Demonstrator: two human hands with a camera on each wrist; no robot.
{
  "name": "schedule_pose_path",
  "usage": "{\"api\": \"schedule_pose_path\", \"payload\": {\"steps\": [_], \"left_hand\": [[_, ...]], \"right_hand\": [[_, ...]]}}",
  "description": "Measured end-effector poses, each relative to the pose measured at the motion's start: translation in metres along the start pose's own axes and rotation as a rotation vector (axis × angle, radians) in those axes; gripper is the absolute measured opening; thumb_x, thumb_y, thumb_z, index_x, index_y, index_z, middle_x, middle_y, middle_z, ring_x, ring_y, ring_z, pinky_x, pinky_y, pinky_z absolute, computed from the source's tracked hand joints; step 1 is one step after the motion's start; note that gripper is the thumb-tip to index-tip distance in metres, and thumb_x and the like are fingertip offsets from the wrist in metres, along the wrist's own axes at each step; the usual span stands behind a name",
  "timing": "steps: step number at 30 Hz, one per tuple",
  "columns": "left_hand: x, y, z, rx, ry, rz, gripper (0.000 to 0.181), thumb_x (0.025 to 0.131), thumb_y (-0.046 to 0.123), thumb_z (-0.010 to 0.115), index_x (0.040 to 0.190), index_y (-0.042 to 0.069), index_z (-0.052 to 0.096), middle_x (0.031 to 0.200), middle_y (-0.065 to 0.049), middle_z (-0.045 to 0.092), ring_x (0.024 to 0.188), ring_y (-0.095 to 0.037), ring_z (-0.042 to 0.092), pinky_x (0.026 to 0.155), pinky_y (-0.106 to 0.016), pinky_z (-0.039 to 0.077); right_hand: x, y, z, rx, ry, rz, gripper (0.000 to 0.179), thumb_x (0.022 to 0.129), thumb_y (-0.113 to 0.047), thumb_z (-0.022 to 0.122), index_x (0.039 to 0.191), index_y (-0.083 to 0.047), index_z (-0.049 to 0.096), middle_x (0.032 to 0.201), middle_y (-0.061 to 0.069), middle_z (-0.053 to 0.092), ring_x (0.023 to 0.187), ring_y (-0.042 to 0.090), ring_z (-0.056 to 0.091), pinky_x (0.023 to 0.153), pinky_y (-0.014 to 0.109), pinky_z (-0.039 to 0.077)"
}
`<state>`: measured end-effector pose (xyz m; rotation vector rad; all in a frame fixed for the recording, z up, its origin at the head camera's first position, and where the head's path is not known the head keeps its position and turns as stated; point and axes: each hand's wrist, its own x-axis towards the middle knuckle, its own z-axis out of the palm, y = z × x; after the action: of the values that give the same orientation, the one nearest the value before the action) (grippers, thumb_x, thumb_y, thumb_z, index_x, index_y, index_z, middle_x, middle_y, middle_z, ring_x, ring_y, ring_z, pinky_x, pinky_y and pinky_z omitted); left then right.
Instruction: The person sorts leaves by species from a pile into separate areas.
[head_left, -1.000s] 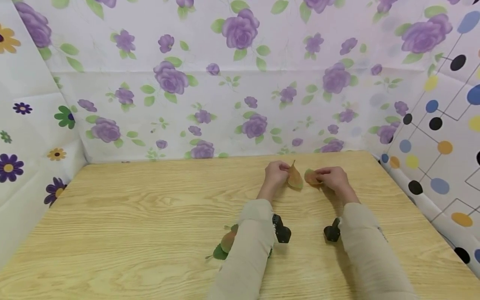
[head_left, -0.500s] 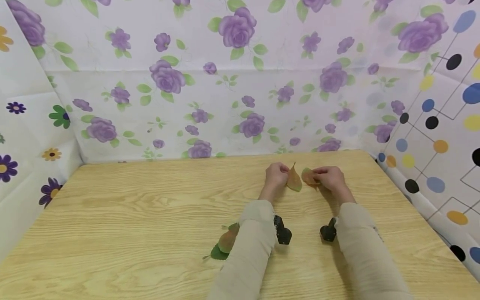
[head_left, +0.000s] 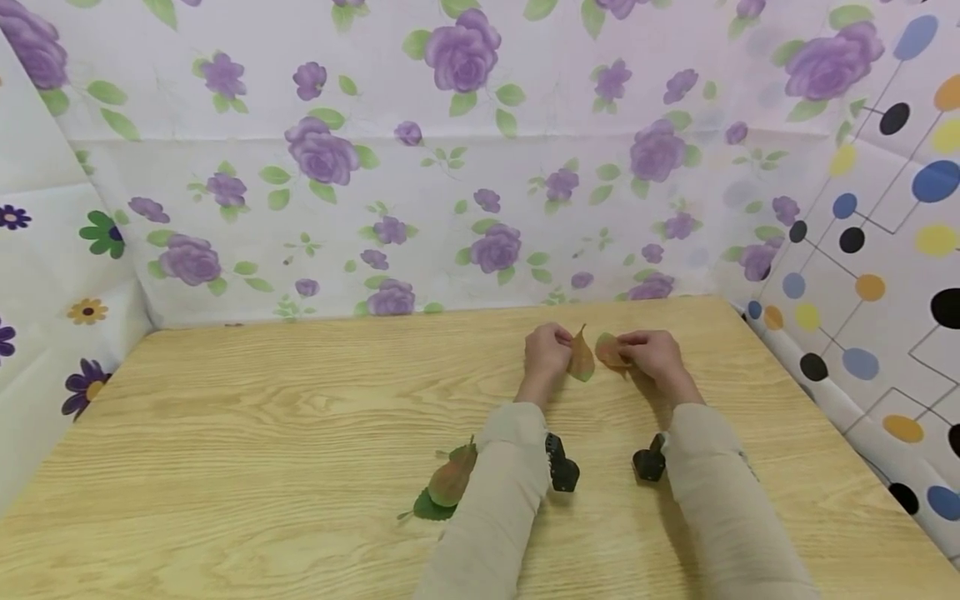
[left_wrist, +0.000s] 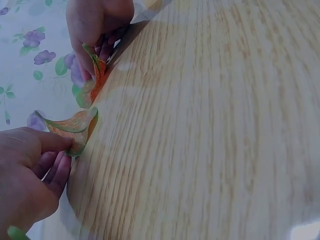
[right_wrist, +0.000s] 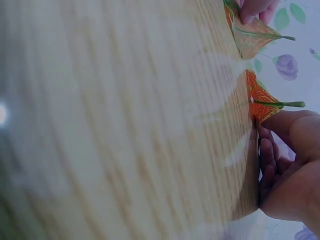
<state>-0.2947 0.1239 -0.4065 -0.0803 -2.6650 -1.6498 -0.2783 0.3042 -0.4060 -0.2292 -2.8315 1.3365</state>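
Note:
Near the back edge of the table, my left hand (head_left: pixel 547 352) pinches an orange-brown leaf (head_left: pixel 582 358) with a green tip, its stem pointing up. Just right of it, my right hand (head_left: pixel 656 354) pinches a second leaf (head_left: pixel 609 350), orange with a green edge. A small gap separates the two leaves. Seen from the left wrist, the left leaf (left_wrist: pixel 75 127) is curled, with thumb and fingers at its edge. The right wrist view shows the right leaf (right_wrist: pixel 260 95) with orange-red veining and a green stem.
A red-green pear (head_left: pixel 452 479) lies on the wooden table (head_left: pixel 300 433) with green leaves (head_left: pixel 432 506) beside it, partly covered by the left sleeve (head_left: pixel 491 492). Black wrist cameras (head_left: pixel 562 467) hang inside both forearms. A floral cloth (head_left: pixel 420 208) rises behind the table.
The head view has shifted slightly right, so the scene slides left and more of the pear shows. Both hands keep hold of their leaves; the left leaf has turned slightly.

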Motion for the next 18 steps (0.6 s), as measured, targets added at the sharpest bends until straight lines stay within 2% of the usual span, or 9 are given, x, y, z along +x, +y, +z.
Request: {"api": "schedule_pose_path", "payload": {"steps": [8, 12, 18], "left_hand": [[0.0006, -0.0003, -0.0017, 0.062, 0.01, -0.017, 0.012, 0.079, -0.006, 0.066, 0.087, 0.003, 0.069, 0.082, -0.004, 0.066, 0.079, -0.02, 0.062, 0.069, -0.028, 0.051], [0.0007, -0.0004, -0.0013, 0.051, -0.009, -0.012, 0.013, 0.08, -0.004, 0.069, 0.092, 0.0, 0.067, 0.084, -0.005, 0.064, 0.081, -0.019, 0.06, 0.072, -0.027, 0.051], [-0.0017, 0.0011, -0.0004, 0.011, -0.039, -0.047, 0.024, 0.08, -0.001, 0.071, 0.103, -0.002, 0.063, 0.087, -0.004, 0.058, 0.083, -0.018, 0.055, 0.074, -0.028, 0.049]], "right_hand": [[0.0012, -0.0023, 0.0029, 0.009, 0.013, -0.005, 0.032, 0.094, -0.009, 0.06, 0.121, 0.009, 0.061, 0.13, 0.026, 0.054, 0.125, 0.043, 0.043, 0.107, 0.049, 0.032], [0.001, -0.0014, 0.0024, 0.005, 0.018, -0.009, 0.031, 0.095, -0.008, 0.06, 0.121, 0.009, 0.061, 0.128, 0.027, 0.055, 0.123, 0.044, 0.045, 0.106, 0.049, 0.034], [-0.0006, 0.0002, 0.0006, 0.013, 0.014, 0.001, 0.032, 0.096, -0.009, 0.059, 0.122, 0.009, 0.061, 0.129, 0.027, 0.054, 0.124, 0.044, 0.044, 0.106, 0.05, 0.034]]}}
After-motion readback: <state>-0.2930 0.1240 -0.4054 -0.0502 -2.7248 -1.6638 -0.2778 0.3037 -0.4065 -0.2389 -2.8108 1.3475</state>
